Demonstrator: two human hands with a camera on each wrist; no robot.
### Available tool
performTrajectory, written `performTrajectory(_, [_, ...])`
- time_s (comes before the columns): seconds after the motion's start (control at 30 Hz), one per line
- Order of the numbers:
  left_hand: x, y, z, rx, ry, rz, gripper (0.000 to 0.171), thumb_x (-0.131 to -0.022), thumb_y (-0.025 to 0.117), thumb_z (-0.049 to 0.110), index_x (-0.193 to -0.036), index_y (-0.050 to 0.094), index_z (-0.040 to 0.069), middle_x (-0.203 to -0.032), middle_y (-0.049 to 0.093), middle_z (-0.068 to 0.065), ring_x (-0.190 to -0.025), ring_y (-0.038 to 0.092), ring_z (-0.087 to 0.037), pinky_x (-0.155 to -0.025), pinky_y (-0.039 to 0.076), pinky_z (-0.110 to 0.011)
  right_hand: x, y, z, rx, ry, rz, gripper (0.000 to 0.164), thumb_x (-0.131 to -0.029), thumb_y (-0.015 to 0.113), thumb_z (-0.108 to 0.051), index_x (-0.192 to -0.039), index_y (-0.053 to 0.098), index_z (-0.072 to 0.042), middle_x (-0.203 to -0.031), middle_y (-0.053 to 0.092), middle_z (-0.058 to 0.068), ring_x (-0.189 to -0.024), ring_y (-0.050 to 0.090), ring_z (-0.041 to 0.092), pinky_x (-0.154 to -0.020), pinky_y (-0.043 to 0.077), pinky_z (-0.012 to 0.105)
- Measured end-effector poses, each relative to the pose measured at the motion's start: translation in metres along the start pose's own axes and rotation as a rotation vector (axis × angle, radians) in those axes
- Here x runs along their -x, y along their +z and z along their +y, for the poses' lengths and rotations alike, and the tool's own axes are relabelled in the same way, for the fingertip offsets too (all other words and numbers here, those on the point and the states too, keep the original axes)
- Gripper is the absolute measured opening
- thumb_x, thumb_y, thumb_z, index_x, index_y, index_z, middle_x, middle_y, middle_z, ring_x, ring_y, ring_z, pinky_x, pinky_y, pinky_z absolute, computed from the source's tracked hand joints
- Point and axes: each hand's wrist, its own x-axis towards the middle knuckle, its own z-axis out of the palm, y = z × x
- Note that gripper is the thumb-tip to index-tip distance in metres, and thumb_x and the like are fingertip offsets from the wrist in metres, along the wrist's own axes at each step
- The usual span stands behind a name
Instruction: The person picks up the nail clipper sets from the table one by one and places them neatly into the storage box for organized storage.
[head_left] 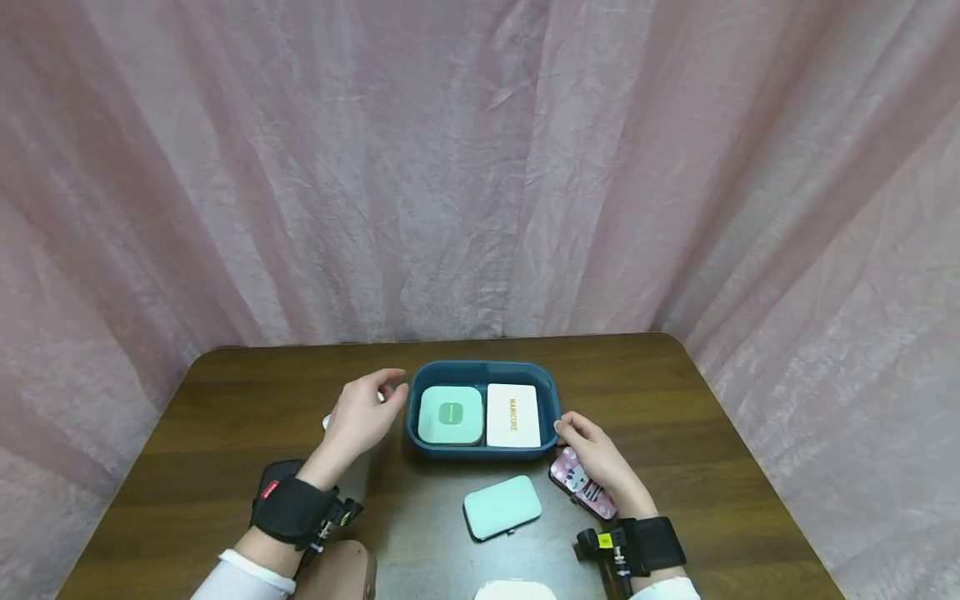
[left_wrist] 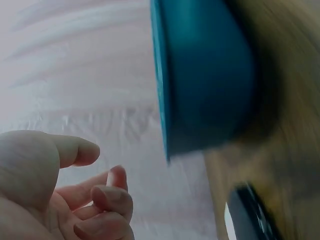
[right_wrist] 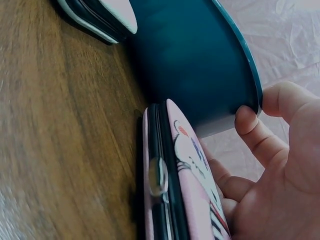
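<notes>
A dark blue two-compartment tray [head_left: 480, 453] stands near the middle of the table. Its left compartment holds a mint-green square case [head_left: 451, 429]; the right one holds a white case [head_left: 498, 417] lettered MANICURE. My right hand [head_left: 596, 458] pinches the tray's right rim between thumb and finger, as the right wrist view shows. Just off the tray's left side is my left hand [head_left: 366, 417], its fingers loosely bent around nothing. A pink case [right_wrist: 192, 170] with a cartoon print lies beneath my right hand, close to the tray.
In front of the tray lies a mint-green rectangular case [head_left: 502, 507] with a clasp. A beige case [head_left: 337, 571] sits by my left forearm, and a white object [head_left: 514, 592] is cut off at the bottom edge. A pink curtain [head_left: 450, 167] hangs behind the wooden table [head_left: 660, 400].
</notes>
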Motion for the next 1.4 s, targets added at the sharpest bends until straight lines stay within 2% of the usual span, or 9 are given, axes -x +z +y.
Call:
performTrajectory(0.13, [0.004, -0.018, -0.025, -0.063, -0.017, 0.017, 0.039, -0.105, 0.066, 0.028, -0.138, 0.069, 0.007, -0.089, 0.062, -0.004, -0.063, 0.05, -0.02, -0.056, 0.039, -0.035, 0.0, 0.0, 0.0, 0.001, 0.005, 0.003, 0.027, -0.111, 0.057, -0.036, -0.109, 0.066, -0.011, -0.108, 0.067, 0.007, -0.108, 0.06, 0.026, -0.091, 0.042, 0.04])
performTrajectory(0.27, [0.009, -0.029, -0.044, -0.125, -0.039, 0.008, 0.048, -0.104, 0.068, 0.031, -0.144, 0.064, 0.004, -0.109, 0.064, -0.016, -0.085, 0.058, -0.028, -0.068, 0.046, -0.041, -0.002, 0.0, 0.0, 0.007, 0.011, -0.011, 0.028, -0.112, 0.056, -0.038, -0.11, 0.066, -0.012, -0.11, 0.066, 0.007, -0.11, 0.059, 0.026, -0.09, 0.042, 0.041])
performTrajectory(0.37, [0.012, -0.032, -0.056, -0.158, -0.046, -0.032, 0.058, -0.101, 0.072, 0.032, -0.149, 0.059, 0.001, -0.131, 0.058, -0.027, -0.11, 0.056, -0.04, -0.081, 0.049, -0.05, -0.004, 0.001, 0.002, 0.007, 0.013, -0.018, 0.029, -0.112, 0.055, -0.04, -0.111, 0.066, -0.013, -0.111, 0.066, 0.007, -0.11, 0.059, 0.026, -0.091, 0.042, 0.041])
performTrajectory(0.47, [0.013, -0.031, -0.066, -0.175, -0.049, -0.098, 0.068, -0.097, 0.078, 0.031, -0.152, 0.054, -0.001, -0.142, 0.05, -0.034, -0.122, 0.05, -0.049, -0.087, 0.047, -0.059, -0.005, 0.001, 0.002, 0.005, 0.017, -0.009, 0.027, -0.112, 0.055, -0.038, -0.11, 0.066, -0.013, -0.111, 0.066, 0.007, -0.11, 0.059, 0.026, -0.091, 0.042, 0.041])
performTrajectory(0.7, [0.006, -0.027, -0.081, -0.228, -0.052, -0.213, 0.084, -0.089, 0.088, 0.035, -0.153, 0.051, -0.005, -0.141, 0.051, -0.035, -0.124, 0.049, -0.052, -0.091, 0.045, -0.065, -0.004, 0.002, 0.002, 0.012, 0.012, 0.0, 0.026, -0.112, 0.055, -0.036, -0.109, 0.066, -0.012, -0.111, 0.067, 0.008, -0.111, 0.06, 0.028, -0.092, 0.042, 0.042])
performTrajectory(0.83, [-0.001, -0.023, -0.086, -0.27, -0.063, -0.249, 0.087, -0.085, 0.091, 0.034, -0.151, 0.052, -0.006, -0.136, 0.055, -0.032, -0.12, 0.05, -0.049, -0.09, 0.044, -0.064, -0.005, 0.002, 0.003, 0.015, 0.013, 0.006, 0.026, -0.112, 0.055, -0.036, -0.109, 0.067, -0.013, -0.111, 0.067, 0.007, -0.111, 0.06, 0.027, -0.093, 0.042, 0.042])
performTrajectory(0.97, [-0.004, -0.021, -0.09, -0.298, -0.077, -0.247, 0.085, -0.081, 0.094, 0.029, -0.147, 0.056, -0.009, -0.127, 0.057, -0.029, -0.112, 0.051, -0.044, -0.085, 0.045, -0.058, -0.004, 0.001, 0.004, 0.015, 0.012, 0.002, 0.026, -0.112, 0.055, -0.036, -0.109, 0.066, -0.013, -0.11, 0.067, 0.007, -0.109, 0.06, 0.026, -0.091, 0.042, 0.041])
performTrajectory(1.1, [-0.003, -0.019, -0.091, -0.308, -0.058, -0.232, 0.081, -0.079, 0.095, 0.026, -0.141, 0.06, -0.012, -0.119, 0.059, -0.026, -0.105, 0.051, -0.041, -0.083, 0.047, -0.052, -0.003, 0.0, 0.005, 0.014, 0.015, 0.0, 0.026, -0.112, 0.055, -0.037, -0.109, 0.067, -0.014, -0.109, 0.067, 0.006, -0.109, 0.06, 0.025, -0.092, 0.042, 0.041])
performTrajectory(1.4, [-0.001, -0.019, -0.09, -0.319, -0.043, -0.227, 0.078, -0.082, 0.093, 0.027, -0.141, 0.06, -0.012, -0.116, 0.059, -0.024, -0.104, 0.052, -0.039, -0.086, 0.048, -0.05, -0.002, 0.0, 0.005, 0.016, 0.013, 0.009, 0.026, -0.112, 0.055, -0.036, -0.108, 0.067, -0.013, -0.108, 0.067, 0.006, -0.107, 0.06, 0.025, -0.091, 0.042, 0.04])
